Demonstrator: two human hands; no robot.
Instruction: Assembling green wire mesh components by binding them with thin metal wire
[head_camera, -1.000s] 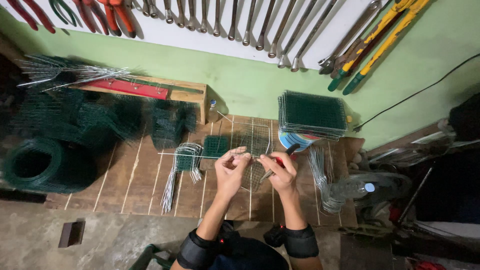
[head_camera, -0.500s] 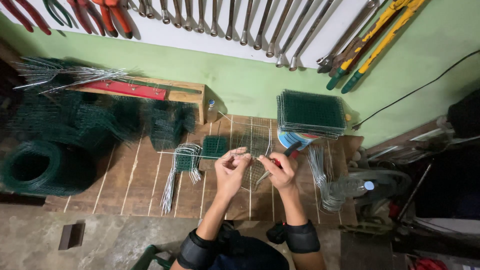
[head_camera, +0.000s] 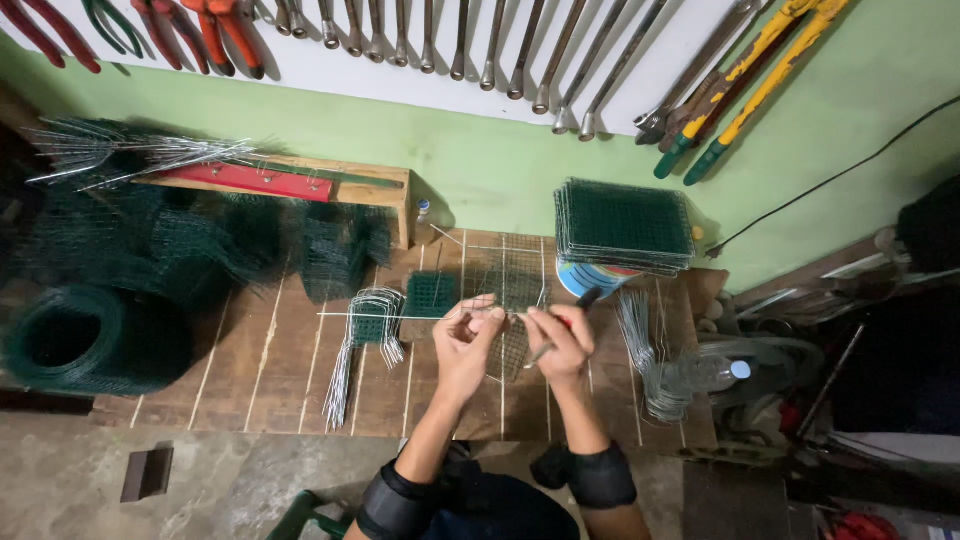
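My left hand (head_camera: 465, 340) pinches a long straight wire (head_camera: 380, 315) that sticks out level to the left. Close beside it, my right hand (head_camera: 562, 342) grips pliers (head_camera: 580, 305) with a dark and red handle, their tip pointing down to the left. Both hands hover over a bare wire grid panel (head_camera: 512, 275) lying on the wooden workbench (head_camera: 270, 350). A small green mesh piece (head_camera: 432, 293) and a bundle of bent wires (head_camera: 358, 345) lie just left of my left hand.
A stack of green mesh panels (head_camera: 625, 222) rests on a can (head_camera: 585, 280) at the back right. Loose bent wires (head_camera: 645, 360) and a plastic bottle (head_camera: 712, 372) lie right. A green mesh roll (head_camera: 70, 340) sits far left. Hand tools (head_camera: 520, 50) hang on the wall.
My hands stay together over the grid panel, with only small finger movements. The view has shifted slightly.
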